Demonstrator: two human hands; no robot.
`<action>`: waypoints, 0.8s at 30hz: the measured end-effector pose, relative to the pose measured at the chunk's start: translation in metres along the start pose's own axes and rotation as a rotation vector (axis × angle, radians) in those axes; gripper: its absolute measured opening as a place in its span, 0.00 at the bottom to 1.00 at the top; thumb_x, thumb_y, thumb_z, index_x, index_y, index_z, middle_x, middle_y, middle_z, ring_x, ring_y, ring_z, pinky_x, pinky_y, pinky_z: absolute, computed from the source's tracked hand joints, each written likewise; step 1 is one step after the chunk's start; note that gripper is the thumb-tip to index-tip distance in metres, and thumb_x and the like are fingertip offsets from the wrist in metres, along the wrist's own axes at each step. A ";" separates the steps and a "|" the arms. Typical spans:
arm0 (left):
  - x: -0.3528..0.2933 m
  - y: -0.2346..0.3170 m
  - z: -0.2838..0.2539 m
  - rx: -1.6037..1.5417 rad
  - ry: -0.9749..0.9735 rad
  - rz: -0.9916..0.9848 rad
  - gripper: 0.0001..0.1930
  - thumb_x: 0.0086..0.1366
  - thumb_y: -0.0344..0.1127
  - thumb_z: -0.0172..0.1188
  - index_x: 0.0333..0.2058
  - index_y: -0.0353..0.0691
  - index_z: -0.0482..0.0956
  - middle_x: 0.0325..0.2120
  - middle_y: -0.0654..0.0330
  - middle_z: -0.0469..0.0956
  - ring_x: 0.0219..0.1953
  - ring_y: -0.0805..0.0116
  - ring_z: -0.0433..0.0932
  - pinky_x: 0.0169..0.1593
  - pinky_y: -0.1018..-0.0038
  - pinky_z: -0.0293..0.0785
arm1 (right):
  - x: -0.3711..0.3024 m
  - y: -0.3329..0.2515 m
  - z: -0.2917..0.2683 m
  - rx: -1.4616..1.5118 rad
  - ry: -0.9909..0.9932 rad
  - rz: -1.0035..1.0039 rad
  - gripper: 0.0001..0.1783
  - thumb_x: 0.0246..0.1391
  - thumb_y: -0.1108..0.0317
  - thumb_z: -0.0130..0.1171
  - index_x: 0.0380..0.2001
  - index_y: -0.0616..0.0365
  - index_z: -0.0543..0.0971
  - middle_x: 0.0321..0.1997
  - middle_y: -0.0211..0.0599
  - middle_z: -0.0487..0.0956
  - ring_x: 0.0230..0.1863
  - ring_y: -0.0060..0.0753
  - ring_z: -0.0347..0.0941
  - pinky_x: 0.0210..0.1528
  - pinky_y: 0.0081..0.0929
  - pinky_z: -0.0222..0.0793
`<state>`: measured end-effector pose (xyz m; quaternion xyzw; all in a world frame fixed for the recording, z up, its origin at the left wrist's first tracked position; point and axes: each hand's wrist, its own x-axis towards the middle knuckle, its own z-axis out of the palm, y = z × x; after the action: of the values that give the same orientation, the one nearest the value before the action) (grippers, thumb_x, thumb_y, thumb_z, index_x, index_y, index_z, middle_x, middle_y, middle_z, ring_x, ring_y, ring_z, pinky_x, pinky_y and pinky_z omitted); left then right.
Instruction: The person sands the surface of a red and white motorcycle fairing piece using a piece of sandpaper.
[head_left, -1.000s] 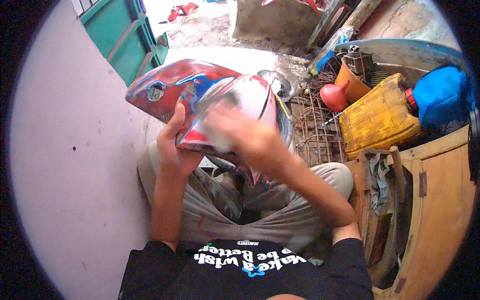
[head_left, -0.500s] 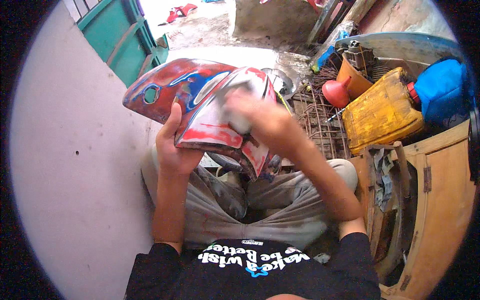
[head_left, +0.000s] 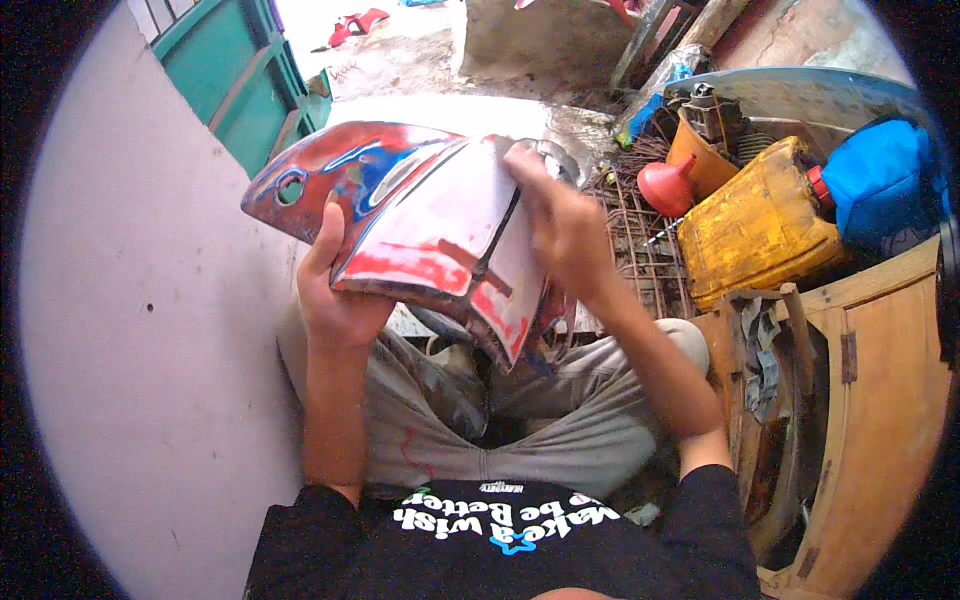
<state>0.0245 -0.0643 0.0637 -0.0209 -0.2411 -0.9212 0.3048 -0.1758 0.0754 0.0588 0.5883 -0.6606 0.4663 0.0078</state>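
A curved body panel (head_left: 440, 210), like a motorcycle fairing, is held tilted above my lap. Its paint is worn into patches of white, red and blue, with a dark line down the white part and a hole near its left tip. My left hand (head_left: 340, 295) grips the lower left edge, thumb on the face and fingers hidden behind. My right hand (head_left: 565, 225) is closed at the panel's right side, fingertips by the upper right edge. A grey piece that looks like sandpaper is in it, mostly hidden by the fingers and slightly blurred.
A pale wall (head_left: 150, 350) runs close on my left, with a green metal door (head_left: 240, 90) beyond. To the right are a rusty wire grid (head_left: 650, 260), a red funnel (head_left: 668, 186), a yellow jerrycan (head_left: 765, 230), a blue bag (head_left: 885, 180) and a wooden frame (head_left: 890, 370).
My right hand has moved right and slightly up, from the white middle of the panel to its right side. The panel has shifted slightly left and down in my left hand.
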 end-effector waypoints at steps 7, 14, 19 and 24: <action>-0.003 0.005 -0.006 0.039 0.061 0.016 0.27 0.75 0.48 0.46 0.65 0.37 0.60 0.62 0.48 0.69 0.63 0.49 0.69 0.66 0.50 0.64 | 0.006 -0.004 0.001 -0.227 -0.055 -0.437 0.21 0.57 0.73 0.56 0.55 0.60 0.76 0.58 0.50 0.78 0.59 0.46 0.76 0.60 0.38 0.73; 0.003 0.008 -0.002 -0.049 0.034 0.013 0.30 0.75 0.50 0.44 0.65 0.33 0.59 0.61 0.44 0.69 0.63 0.48 0.69 0.65 0.51 0.64 | 0.019 0.071 0.002 0.563 0.119 0.624 0.16 0.70 0.59 0.50 0.43 0.61 0.80 0.37 0.35 0.83 0.35 0.25 0.78 0.43 0.25 0.74; -0.003 -0.004 -0.002 -0.129 0.016 0.067 0.38 0.73 0.62 0.42 0.65 0.33 0.61 0.61 0.45 0.69 0.61 0.49 0.71 0.66 0.52 0.63 | 0.005 0.067 0.025 1.147 0.167 0.816 0.17 0.71 0.60 0.48 0.44 0.64 0.76 0.42 0.37 0.82 0.38 0.27 0.78 0.45 0.28 0.74; -0.011 -0.031 -0.022 0.785 0.230 0.013 0.35 0.72 0.60 0.48 0.61 0.32 0.66 0.56 0.51 0.74 0.55 0.60 0.76 0.58 0.62 0.73 | -0.008 0.051 0.045 1.166 0.277 0.917 0.17 0.71 0.60 0.47 0.46 0.64 0.75 0.44 0.39 0.82 0.40 0.31 0.78 0.49 0.34 0.74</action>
<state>0.0181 -0.0465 0.0283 0.1984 -0.5384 -0.7536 0.3205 -0.1891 0.0469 -0.0016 0.0992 -0.4783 0.7666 -0.4168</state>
